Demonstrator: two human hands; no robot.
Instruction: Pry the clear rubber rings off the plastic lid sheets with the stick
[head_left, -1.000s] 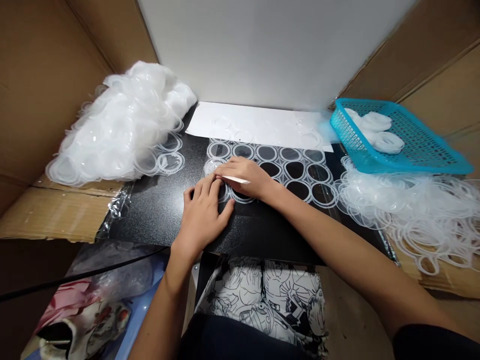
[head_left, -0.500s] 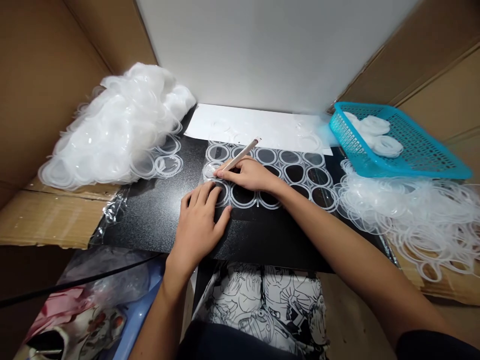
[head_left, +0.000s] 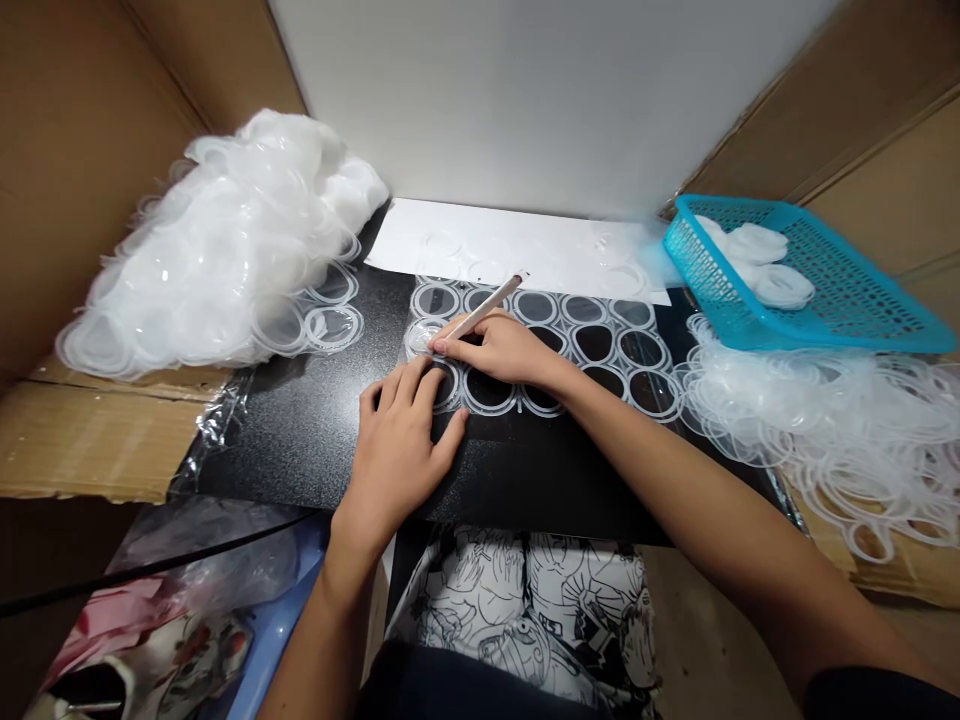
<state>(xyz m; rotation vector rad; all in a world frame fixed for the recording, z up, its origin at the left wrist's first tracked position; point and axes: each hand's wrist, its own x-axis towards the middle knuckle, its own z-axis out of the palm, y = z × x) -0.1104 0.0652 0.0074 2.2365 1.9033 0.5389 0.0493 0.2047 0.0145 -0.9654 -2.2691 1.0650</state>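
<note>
A clear plastic sheet with rows of white-edged rings point(head_left: 489, 408) lies on the black table point(head_left: 300, 440). My right hand point(head_left: 499, 345) is closed around a slim white pen-like stick point(head_left: 487, 305), tilted up to the right with a dark upper end. Its lower tip is hidden by my fingers, which rest at a ring near the sheet's left edge. That ring has a pale round piece point(head_left: 424, 340) in it. My left hand point(head_left: 397, 440) lies open just below, fingertips on the sheet's lower left corner and thumb apart.
A tall heap of clear ringed plastic point(head_left: 210, 260) stands at the left. White paper point(head_left: 480, 235) lies behind the sheet. On the right, a blue basket point(head_left: 847, 270) holds white round stacks point(head_left: 776, 285), above a loose pile of ring-shaped offcuts point(head_left: 825, 420). Cardboard walls point(head_left: 892, 150) flank the table.
Both hands stay almost in place, with the stick still in my right hand at the same ring. The view has shifted slightly.
</note>
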